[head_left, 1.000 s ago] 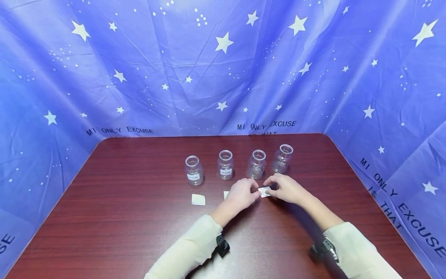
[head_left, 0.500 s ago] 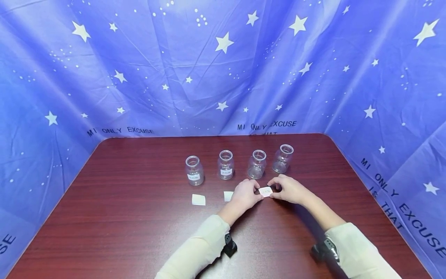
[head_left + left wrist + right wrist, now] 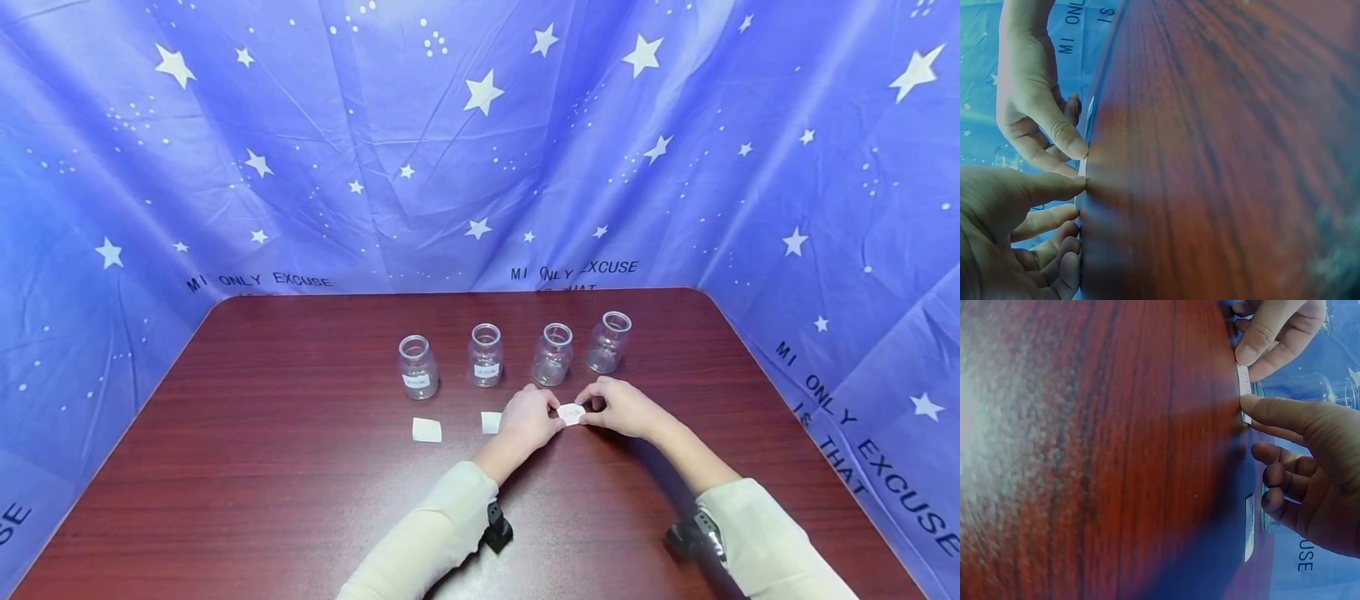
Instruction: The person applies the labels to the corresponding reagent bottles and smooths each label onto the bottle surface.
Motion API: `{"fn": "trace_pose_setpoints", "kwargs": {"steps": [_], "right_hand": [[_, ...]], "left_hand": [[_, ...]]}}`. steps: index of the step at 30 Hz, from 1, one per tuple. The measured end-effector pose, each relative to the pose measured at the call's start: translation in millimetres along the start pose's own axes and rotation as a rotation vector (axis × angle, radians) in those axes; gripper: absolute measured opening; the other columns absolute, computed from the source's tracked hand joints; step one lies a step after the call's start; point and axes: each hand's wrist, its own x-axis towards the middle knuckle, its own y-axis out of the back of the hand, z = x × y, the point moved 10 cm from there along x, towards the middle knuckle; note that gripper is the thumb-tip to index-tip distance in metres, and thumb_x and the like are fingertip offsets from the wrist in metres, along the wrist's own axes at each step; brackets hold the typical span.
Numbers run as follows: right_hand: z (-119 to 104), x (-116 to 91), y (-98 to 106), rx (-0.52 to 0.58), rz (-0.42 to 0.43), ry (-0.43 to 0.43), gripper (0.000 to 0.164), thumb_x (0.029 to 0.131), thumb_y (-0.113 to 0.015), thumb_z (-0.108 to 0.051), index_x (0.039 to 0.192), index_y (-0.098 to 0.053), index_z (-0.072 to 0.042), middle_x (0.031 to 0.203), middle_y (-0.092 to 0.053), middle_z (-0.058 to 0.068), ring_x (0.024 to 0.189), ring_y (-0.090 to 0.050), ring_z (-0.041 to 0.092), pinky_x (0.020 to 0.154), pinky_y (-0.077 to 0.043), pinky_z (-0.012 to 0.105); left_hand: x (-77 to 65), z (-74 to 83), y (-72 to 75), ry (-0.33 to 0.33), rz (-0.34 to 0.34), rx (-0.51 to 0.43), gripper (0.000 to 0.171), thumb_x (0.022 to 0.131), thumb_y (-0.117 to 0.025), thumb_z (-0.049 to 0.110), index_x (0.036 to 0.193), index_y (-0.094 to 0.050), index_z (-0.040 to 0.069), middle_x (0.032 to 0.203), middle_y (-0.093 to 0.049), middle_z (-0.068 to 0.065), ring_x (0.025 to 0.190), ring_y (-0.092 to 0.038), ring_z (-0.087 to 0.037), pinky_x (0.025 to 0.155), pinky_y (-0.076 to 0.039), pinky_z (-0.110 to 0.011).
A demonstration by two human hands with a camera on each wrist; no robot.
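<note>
In the head view a small white label (image 3: 572,414) with dark print lies low over the table, its upper edge slightly bowed. My left hand (image 3: 527,417) pinches its left end between thumb and forefinger. The right hand (image 3: 624,407) grips the opposite end in the same way. Both thumbs also show at the label (image 3: 1245,381) in the right wrist view. Just behind the hands stands a clear glass jar (image 3: 552,357) with no label visible on it. Another glass jar (image 3: 608,343) is to its right, behind my right hand.
Further left, two glass jars (image 3: 417,367) bear white printed labels. In front of them lie two pieces of white paper (image 3: 427,430), one partly behind my left hand. Another white label (image 3: 1249,529) lies near my right fingers. A starry blue curtain (image 3: 420,167) surrounds the table (image 3: 247,467).
My left hand has shifted slightly right, uncovering more of the white paper beside it. Right fingers have moved off the label's face to its right end. Its upper edge now looks more bowed.
</note>
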Motion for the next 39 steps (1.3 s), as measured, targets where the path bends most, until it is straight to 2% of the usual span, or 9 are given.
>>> {"fn": "trace_pose_setpoints", "kwargs": {"steps": [7,11,17,20,22,29,31,37,39], "right_hand": [[-0.7,-0.3,-1.0,0.005,0.013,0.015,0.014,0.074,-0.076,-0.015,0.085,-0.069,-0.011,0.072,-0.051,-0.004,0.067,-0.046,0.006,0.061,-0.039,0.021],[-1.3,-0.7,0.0,0.003,0.036,0.028,0.012,0.074,-0.076,-0.016,0.083,-0.069,-0.012,0.072,-0.051,-0.005,0.066,-0.046,0.005,0.061,-0.039,0.021],[-4.6,-1.1,6.4,0.010,0.086,0.042,0.011,0.073,-0.075,-0.013,0.082,-0.068,-0.011,0.072,-0.053,-0.004,0.065,-0.047,0.004,0.060,-0.040,0.021],[-7.1,-1.3,9.4,0.035,0.100,0.042,0.011,0.073,-0.074,-0.011,0.082,-0.068,-0.010,0.072,-0.053,-0.003,0.065,-0.047,0.005,0.060,-0.040,0.020],[-8.3,-1.6,11.8,0.053,0.109,0.037,0.011,0.074,-0.074,-0.011,0.083,-0.068,-0.010,0.072,-0.053,-0.003,0.065,-0.048,0.005,0.060,-0.040,0.020],[-7.4,-2.9,16.8,0.105,0.127,-0.020,0.011,0.075,-0.075,-0.013,0.084,-0.068,-0.012,0.072,-0.054,-0.002,0.066,-0.047,0.006,0.060,-0.039,0.020],[-7.8,-2.9,17.1,0.111,0.130,-0.025,0.011,0.075,-0.075,-0.013,0.085,-0.068,-0.012,0.072,-0.054,-0.002,0.066,-0.047,0.007,0.060,-0.038,0.020],[-11.2,-2.3,19.8,0.133,0.173,-0.001,0.020,0.075,-0.076,-0.013,0.094,-0.069,-0.010,0.071,-0.056,-0.004,0.065,-0.048,0.005,0.060,-0.040,0.020],[-14.1,-2.2,21.1,0.138,0.196,0.010,0.024,0.075,-0.076,-0.013,0.098,-0.069,-0.010,0.071,-0.056,-0.005,0.064,-0.049,0.004,0.059,-0.040,0.020]], "left_hand": [[-0.1,-2.6,0.2,0.025,-0.009,-0.042,0.020,0.074,-0.073,0.026,0.092,-0.068,0.019,0.079,-0.055,0.004,0.074,-0.056,-0.012,0.061,-0.041,-0.022],[-0.3,-3.5,2.4,0.015,-0.004,-0.098,0.020,0.074,-0.073,0.025,0.092,-0.067,0.018,0.080,-0.057,0.004,0.073,-0.055,-0.010,0.061,-0.040,-0.020],[0.9,-7.4,5.8,-0.008,-0.004,-0.213,0.022,0.077,-0.073,0.024,0.095,-0.066,0.015,0.081,-0.061,0.004,0.075,-0.056,-0.009,0.066,-0.042,-0.018],[1.3,-11.8,5.7,-0.003,-0.017,-0.301,0.021,0.078,-0.072,0.023,0.094,-0.066,0.012,0.080,-0.063,0.003,0.074,-0.056,-0.006,0.067,-0.042,-0.016],[0.9,-13.9,5.6,-0.002,-0.029,-0.367,0.018,0.079,-0.071,0.021,0.092,-0.067,0.010,0.078,-0.065,0.002,0.071,-0.056,-0.004,0.066,-0.043,-0.016],[0.6,-11.9,4.6,-0.054,-0.078,-0.476,0.015,0.085,-0.062,0.017,0.086,-0.071,0.005,0.067,-0.068,-0.005,0.053,-0.050,0.000,0.057,-0.042,-0.014],[0.8,-11.6,4.0,-0.054,-0.090,-0.517,0.015,0.085,-0.061,0.015,0.087,-0.070,0.003,0.067,-0.068,-0.007,0.051,-0.052,-0.002,0.053,-0.042,-0.014],[-0.9,-15.9,3.8,-0.009,-0.104,-0.627,0.014,0.083,-0.058,0.011,0.086,-0.068,0.001,0.072,-0.069,-0.014,0.057,-0.065,-0.024,0.045,-0.042,-0.017],[-1.3,-17.9,4.8,-0.004,-0.096,-0.633,0.014,0.083,-0.058,0.011,0.086,-0.068,0.001,0.072,-0.069,-0.014,0.057,-0.065,-0.023,0.046,-0.042,-0.016]]}}
